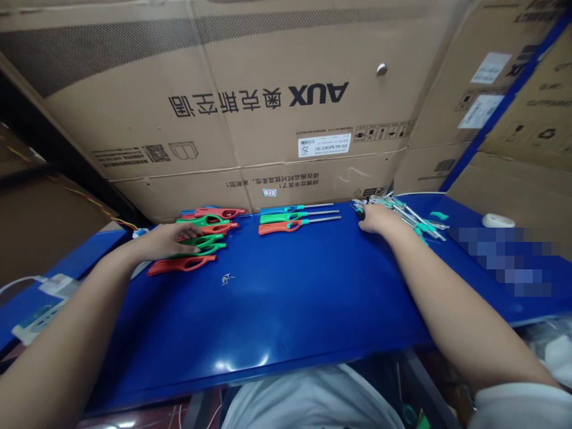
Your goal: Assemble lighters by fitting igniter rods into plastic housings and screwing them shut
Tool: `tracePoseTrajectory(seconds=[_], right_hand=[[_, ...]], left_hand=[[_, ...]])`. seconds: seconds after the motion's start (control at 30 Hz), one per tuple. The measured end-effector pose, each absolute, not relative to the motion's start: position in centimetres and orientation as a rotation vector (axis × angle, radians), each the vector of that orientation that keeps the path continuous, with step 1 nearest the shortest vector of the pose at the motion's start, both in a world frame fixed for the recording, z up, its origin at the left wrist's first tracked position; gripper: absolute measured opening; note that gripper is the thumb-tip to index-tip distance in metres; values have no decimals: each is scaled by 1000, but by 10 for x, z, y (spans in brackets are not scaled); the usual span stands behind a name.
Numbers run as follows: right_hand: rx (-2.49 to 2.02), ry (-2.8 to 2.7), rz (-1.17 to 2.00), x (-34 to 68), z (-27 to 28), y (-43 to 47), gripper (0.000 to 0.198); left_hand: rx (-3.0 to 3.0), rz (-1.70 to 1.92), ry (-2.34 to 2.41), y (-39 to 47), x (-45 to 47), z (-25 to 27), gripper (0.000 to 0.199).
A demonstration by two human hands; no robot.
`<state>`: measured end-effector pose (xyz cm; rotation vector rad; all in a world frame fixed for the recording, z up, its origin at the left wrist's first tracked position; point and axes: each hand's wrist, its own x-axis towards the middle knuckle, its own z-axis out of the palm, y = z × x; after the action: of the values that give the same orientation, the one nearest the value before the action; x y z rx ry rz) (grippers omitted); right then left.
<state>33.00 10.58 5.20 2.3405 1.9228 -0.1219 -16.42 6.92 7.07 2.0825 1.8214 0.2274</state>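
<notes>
Head view showed the left hand (168, 241) curled over green handles (210, 241), the right hand (376, 218) at a dark object (358, 211) beside metal rods (410, 217); whether either pinched anything was unclear.

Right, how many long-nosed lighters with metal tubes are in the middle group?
3: the blue lighter at the back, green lighter between, orange lighter in front. None seems hidden.

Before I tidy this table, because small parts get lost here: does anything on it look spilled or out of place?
Yes, two spots. Tiny metal bits lie loose on the bare table, apart from everything else. At the right, metal rods are jumbled at odd angles, unlike the three lighters lined up at the back.
</notes>
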Motion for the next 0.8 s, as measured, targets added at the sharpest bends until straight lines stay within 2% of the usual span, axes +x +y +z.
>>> tracePoseTrajectory(seconds=[0.23, 0.3, 0.37, 0.43, 0.5, 0.57, 0.63, 0.8], right_hand=[[2414, 1967, -18, 323, 56, 95, 49], [2404, 2144, 77, 313, 55, 89, 49], [2259, 2573, 87, 300, 54, 80, 44], [1834, 3095, -160, 285, 55, 69, 39], [1232, 3336, -570, 270, 55, 56, 34], [919, 3304, -766, 258, 55, 45, 34], [853, 3180, -687, 249, 52, 37, 31], [978, 2985, -500, 250, 44, 43, 3]], left_hand=[[2181, 172, 1853, 67, -158, 72, 51], [2230, 181, 1845, 61, -145, 77, 43], [2344, 171, 1819, 51, -124, 82, 38], [2463, 210, 1700, 40, -95, 82, 34], [2524, 283, 1509, 27, -62, 75, 32], [2536, 342, 1356, 17, -30, 61, 28], [2520, 363, 1248, 10, -4, 44, 27], [2493, 493, 1171, 10, 22, 20, 33]])
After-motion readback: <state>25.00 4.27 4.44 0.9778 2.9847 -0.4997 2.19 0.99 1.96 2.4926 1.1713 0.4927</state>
